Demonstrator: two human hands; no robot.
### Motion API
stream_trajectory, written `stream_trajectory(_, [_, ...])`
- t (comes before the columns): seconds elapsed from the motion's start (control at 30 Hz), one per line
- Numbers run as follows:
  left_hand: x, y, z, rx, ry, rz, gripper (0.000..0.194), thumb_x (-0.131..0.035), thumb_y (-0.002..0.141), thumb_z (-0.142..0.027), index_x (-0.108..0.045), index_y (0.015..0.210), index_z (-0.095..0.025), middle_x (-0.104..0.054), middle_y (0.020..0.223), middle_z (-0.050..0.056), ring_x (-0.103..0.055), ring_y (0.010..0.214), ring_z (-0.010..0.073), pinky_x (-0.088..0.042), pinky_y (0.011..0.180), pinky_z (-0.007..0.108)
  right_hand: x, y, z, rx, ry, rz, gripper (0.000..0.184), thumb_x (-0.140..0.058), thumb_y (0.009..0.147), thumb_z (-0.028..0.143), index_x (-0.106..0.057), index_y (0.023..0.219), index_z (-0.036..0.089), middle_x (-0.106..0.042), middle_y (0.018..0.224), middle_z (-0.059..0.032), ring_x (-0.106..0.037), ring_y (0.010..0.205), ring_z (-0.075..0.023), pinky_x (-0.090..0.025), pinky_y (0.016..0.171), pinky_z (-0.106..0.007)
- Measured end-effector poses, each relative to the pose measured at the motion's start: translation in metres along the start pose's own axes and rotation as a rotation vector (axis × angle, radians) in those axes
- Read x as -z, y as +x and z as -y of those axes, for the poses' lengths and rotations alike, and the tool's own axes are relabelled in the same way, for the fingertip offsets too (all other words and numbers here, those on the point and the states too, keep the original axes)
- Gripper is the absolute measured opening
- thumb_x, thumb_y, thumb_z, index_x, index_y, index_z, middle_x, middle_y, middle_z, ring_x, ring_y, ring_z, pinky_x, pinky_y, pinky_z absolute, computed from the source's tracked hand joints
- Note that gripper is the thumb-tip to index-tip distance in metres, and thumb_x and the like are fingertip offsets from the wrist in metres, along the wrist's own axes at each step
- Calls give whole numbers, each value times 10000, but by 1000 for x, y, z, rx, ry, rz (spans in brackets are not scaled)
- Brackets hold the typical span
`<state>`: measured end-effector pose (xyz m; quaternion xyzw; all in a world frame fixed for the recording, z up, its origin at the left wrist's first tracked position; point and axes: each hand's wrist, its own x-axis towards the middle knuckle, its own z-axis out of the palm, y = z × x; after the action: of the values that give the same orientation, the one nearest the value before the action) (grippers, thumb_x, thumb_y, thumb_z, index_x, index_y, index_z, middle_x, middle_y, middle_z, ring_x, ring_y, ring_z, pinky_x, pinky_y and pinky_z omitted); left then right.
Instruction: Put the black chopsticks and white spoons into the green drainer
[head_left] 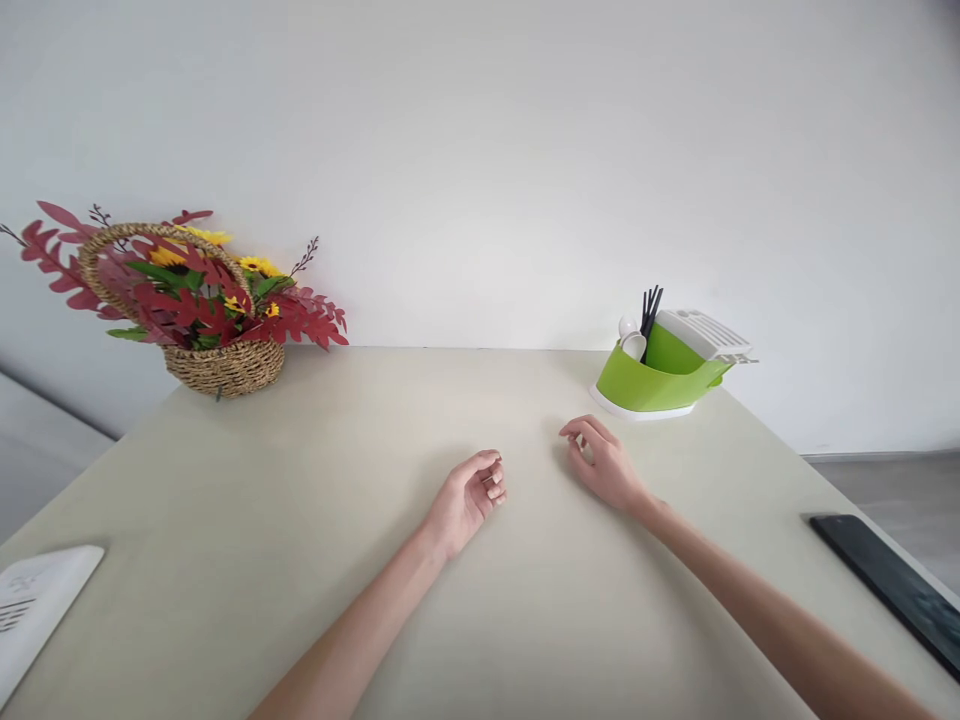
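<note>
My left hand (469, 497) rests on the beige table (315, 520) near its middle, palm turned inward, fingers loosely curled with nothing in them. My right hand (602, 462) lies a little to the right and farther back, fingers also loosely curled and empty. The two hands are apart, with bare table between them. A green utensil holder (660, 372) stands behind the right hand near the wall.
A wicker basket of red leaves and sunflowers (202, 305) sits at the back left. The green holder carries black sticks, white spoons and a white rack. A dark phone or tablet (889, 580) lies at the right edge, a white device (34, 600) at the left edge.
</note>
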<state>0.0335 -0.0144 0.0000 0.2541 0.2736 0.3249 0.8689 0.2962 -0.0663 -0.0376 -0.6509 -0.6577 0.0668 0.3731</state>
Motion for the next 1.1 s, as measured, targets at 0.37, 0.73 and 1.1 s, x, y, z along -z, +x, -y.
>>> stream_trajectory(0.37, [-1, 1, 0, 15, 6, -3, 256, -871, 732, -276, -678, 854, -159, -526, 700, -39, -434, 559, 73, -401, 588, 242, -9, 2, -9, -199, 114, -35, 196, -495, 917, 308, -682, 915, 251, -715, 1002, -65, -613, 772, -209, -499, 729, -366])
stream_trajectory(0.73, [-2, 1, 0, -1, 11, -2, 259, -867, 742, -273, -676, 871, -154, -527, 705, -37, -427, 557, 72, -400, 577, 240, -7, 2, -13, -370, 224, -133, 229, -527, 842, 344, -723, 897, 238, -769, 936, -54, -674, 799, -221, -523, 784, -368])
stream_trajectory(1.1, [-3, 2, 0, 0, 22, 3, 261, -869, 734, -267, -676, 870, -155, -531, 698, -38, -424, 557, 75, -407, 576, 239, -7, 3, -12, -429, 268, -157, 229, -535, 802, 340, -732, 874, 246, -773, 910, -39, -700, 830, -225, -522, 830, -374])
